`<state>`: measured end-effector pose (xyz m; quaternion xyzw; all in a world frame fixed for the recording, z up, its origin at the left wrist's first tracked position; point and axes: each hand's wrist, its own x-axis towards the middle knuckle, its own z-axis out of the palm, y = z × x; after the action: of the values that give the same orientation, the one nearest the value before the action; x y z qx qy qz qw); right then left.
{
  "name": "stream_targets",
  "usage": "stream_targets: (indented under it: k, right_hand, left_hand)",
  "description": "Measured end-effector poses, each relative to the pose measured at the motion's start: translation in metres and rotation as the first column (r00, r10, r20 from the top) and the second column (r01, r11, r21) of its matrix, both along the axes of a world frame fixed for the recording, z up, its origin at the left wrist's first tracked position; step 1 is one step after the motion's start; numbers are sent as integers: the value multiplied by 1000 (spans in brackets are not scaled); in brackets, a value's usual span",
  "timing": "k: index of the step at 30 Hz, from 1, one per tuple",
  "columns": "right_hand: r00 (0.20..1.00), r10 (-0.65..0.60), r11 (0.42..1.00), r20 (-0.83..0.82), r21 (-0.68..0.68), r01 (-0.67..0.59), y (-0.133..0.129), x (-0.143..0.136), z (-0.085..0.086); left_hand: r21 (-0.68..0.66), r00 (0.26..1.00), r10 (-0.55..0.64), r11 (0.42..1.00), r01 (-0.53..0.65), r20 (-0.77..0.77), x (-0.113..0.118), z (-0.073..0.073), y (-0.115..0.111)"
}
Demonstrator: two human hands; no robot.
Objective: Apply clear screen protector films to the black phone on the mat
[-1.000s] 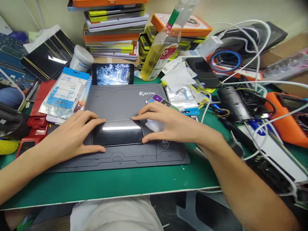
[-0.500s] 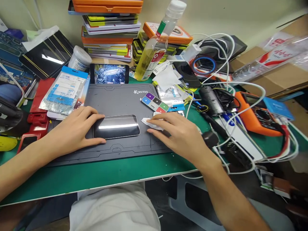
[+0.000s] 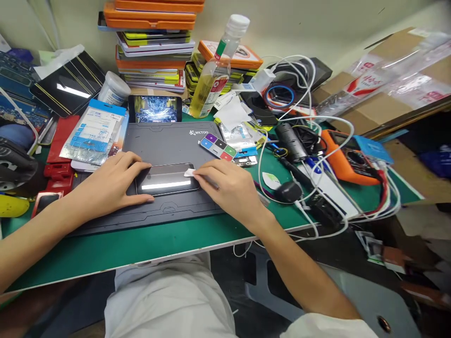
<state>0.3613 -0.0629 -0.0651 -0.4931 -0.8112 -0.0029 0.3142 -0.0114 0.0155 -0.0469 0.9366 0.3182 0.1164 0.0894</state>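
A dark-screened phone [image 3: 165,180] lies flat on the grey work mat [image 3: 151,145], with a bright streak of light reflected across its glass. My left hand [image 3: 109,185] rests around the phone's left end, thumb along the near side and fingers along the far side. Between the fingertips of my right hand [image 3: 225,188] is a small white wipe [image 3: 189,172], which touches the right part of the screen.
Behind the mat stand a second phone [image 3: 155,109], a bottle of yellow liquid [image 3: 207,87] and stacked cases [image 3: 155,47]. Packets [image 3: 95,131] lie at the left. A coloured card [image 3: 217,146], white cables and an orange multimeter [image 3: 347,162] are at the right.
My right hand has moved left with the white wipe, from the bare mat onto the screen. My left hand stays at the phone. The view has shifted slightly to the right.
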Motion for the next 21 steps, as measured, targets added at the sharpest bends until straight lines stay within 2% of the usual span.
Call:
stream_targets:
  k: [10,14,21]
  right_hand:
    - [995,93,993,48,-73,-89,-2,-6,7]
    - [977,198,976,80,-104,-189,7,-25,11]
    - [921,352,933,168,-133,-333,26,-75,12]
  left_hand:
    - [-17,1000,4,1000,-4,19,0,-8,3]
    - [-21,999,14,1000,-14,37,1,-9,3]
    - [-17,1000,2,1000,-2,25,1,-5,5]
